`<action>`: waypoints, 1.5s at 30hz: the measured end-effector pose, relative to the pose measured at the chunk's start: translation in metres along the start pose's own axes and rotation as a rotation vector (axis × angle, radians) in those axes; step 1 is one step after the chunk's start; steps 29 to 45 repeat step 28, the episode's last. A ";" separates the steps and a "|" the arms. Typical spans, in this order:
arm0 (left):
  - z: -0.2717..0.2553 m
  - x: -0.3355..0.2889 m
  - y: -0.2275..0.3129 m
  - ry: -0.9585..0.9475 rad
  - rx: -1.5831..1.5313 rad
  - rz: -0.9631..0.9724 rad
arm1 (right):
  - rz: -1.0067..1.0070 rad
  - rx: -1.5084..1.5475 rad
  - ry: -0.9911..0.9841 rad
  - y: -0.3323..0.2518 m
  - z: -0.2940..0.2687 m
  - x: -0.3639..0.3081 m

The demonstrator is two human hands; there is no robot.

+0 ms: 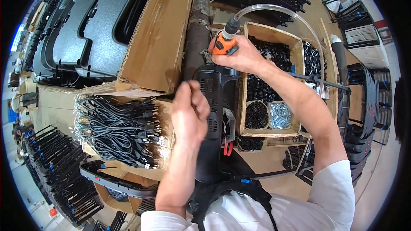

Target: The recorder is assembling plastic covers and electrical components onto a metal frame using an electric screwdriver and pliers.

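My right hand (242,57) is wrapped round an orange and black air screwdriver (223,45), whose clear hose (295,15) arches away to the right. The tool stands over the far end of a long black plastic part with vent slots (212,124); its tip is hidden by the hand. Beside the left edge of that part, my left hand (188,113) is held up with its fingers curled together. Whatever those fingers may hold is too small or hidden to make out. The black part lies along a dark, tape-patched padded support (198,45).
To the right, a wooden tray (244,81) holds black plastic pieces, black screws (257,115) and silver screws (280,116). Bundled black cables (117,128) lie at left, below a cardboard box (156,42) and large black covers (107,30). Red-handled pliers (228,148) hang near my body.
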State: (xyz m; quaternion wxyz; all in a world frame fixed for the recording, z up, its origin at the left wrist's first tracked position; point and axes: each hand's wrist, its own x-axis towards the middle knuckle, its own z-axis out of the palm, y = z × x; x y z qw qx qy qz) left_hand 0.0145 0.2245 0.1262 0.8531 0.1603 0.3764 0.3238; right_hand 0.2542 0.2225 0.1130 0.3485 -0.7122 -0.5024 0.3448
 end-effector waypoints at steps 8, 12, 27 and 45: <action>-0.071 -0.097 -0.099 0.154 -0.219 -0.359 | -0.085 0.155 0.029 -0.003 0.009 0.003; -0.084 -0.115 -0.127 0.139 -0.219 -0.422 | -0.048 0.046 0.030 0.007 0.004 0.002; -0.095 -0.124 -0.180 0.092 0.096 -0.498 | -0.176 0.188 0.340 -0.006 -0.012 -0.062; -0.111 -0.118 -0.188 0.057 0.136 -0.511 | -0.254 0.369 0.307 -0.026 -0.016 -0.091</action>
